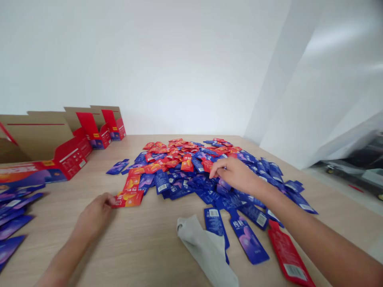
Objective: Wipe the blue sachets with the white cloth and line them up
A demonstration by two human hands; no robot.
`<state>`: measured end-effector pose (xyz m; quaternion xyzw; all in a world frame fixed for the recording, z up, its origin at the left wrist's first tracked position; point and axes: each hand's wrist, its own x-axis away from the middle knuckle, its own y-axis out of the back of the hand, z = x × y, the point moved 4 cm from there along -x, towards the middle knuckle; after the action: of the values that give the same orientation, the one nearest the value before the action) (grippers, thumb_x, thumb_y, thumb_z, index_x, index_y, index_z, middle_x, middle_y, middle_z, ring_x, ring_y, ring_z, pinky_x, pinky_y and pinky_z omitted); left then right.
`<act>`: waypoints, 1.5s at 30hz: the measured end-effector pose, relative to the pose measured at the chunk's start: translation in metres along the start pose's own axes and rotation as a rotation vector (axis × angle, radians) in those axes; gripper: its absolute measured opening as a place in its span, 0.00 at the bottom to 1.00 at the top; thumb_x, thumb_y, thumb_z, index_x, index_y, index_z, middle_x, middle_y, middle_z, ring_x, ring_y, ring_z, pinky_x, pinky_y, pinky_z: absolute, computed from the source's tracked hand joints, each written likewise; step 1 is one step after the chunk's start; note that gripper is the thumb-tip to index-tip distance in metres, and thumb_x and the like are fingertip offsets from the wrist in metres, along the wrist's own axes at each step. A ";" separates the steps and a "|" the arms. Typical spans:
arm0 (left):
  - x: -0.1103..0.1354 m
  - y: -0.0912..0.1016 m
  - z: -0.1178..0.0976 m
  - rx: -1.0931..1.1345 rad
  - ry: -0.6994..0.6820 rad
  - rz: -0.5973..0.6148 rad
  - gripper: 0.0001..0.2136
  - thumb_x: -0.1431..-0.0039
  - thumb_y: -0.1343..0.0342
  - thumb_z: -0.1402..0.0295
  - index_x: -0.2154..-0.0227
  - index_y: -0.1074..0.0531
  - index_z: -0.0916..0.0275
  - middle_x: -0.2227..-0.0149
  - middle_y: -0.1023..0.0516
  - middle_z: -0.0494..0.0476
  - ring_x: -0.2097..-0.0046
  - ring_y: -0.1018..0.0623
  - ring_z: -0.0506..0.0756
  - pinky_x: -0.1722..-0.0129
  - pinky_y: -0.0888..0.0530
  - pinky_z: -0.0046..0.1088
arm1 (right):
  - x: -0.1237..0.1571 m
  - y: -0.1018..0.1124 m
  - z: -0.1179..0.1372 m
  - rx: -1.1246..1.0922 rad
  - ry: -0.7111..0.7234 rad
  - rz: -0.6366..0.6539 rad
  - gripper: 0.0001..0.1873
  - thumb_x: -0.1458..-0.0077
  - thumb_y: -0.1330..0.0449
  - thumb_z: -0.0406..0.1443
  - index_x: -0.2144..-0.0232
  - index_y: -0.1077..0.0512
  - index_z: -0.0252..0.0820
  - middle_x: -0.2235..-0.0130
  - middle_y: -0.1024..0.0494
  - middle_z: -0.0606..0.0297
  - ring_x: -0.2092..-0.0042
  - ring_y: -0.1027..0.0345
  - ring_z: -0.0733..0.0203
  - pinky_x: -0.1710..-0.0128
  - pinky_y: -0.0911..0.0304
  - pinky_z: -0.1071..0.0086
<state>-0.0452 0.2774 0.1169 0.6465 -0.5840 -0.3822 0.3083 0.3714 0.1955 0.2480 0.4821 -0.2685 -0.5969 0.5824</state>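
A heap of red and blue flat sachets [191, 167] covers the middle of a light wooden table [143, 247]. My right hand [236, 175] reaches into the heap, fingers curled down on the sachets near a red one [207, 164]; whether it grips any I cannot make out. My left hand [95, 213] lies at the near left, fingers closed on the edge of a red-orange sachet [129, 198] that lies flat on the table.
Open red-and-purple cardboard boxes [54, 159] stand along the left, with more behind [103, 131]. Blue sachets [13, 223] lie in rows at the left edge. A grey cloth [203, 247] lies at the near centre beside loose blue [248, 239] and red [289, 259] sachets.
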 end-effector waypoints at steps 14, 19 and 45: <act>0.157 -0.052 -0.112 0.221 -0.462 0.141 0.13 0.42 0.62 0.71 0.66 0.31 0.55 0.62 0.23 0.56 0.56 0.23 0.58 0.51 0.28 0.41 | 0.193 -0.052 0.002 0.144 -0.413 -0.096 0.09 0.36 0.46 0.33 0.60 0.25 0.42 0.57 0.19 0.56 0.56 0.25 0.51 0.59 0.39 0.65; 0.184 -0.076 -0.121 0.240 -0.489 0.164 0.15 0.40 0.61 0.72 0.60 0.29 0.57 0.58 0.22 0.59 0.53 0.23 0.59 0.48 0.27 0.46 | 0.198 -0.079 0.008 0.093 -0.411 -0.120 0.10 0.37 0.47 0.31 0.63 0.26 0.46 0.63 0.19 0.65 0.61 0.24 0.57 0.62 0.36 0.69; 0.162 -0.062 -0.064 -0.330 -0.255 -0.034 0.16 0.34 0.58 0.60 0.58 0.26 0.57 0.61 0.24 0.62 0.59 0.23 0.65 0.58 0.28 0.45 | 0.163 -0.152 0.023 0.178 -0.341 -0.083 0.27 0.38 0.42 0.39 0.38 0.28 0.38 0.39 0.24 0.47 0.38 0.31 0.37 0.37 0.36 0.47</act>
<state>0.0458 0.1221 0.0761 0.5433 -0.5368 -0.5564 0.3272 0.3076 0.0611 0.0799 0.4343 -0.3950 -0.6674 0.4582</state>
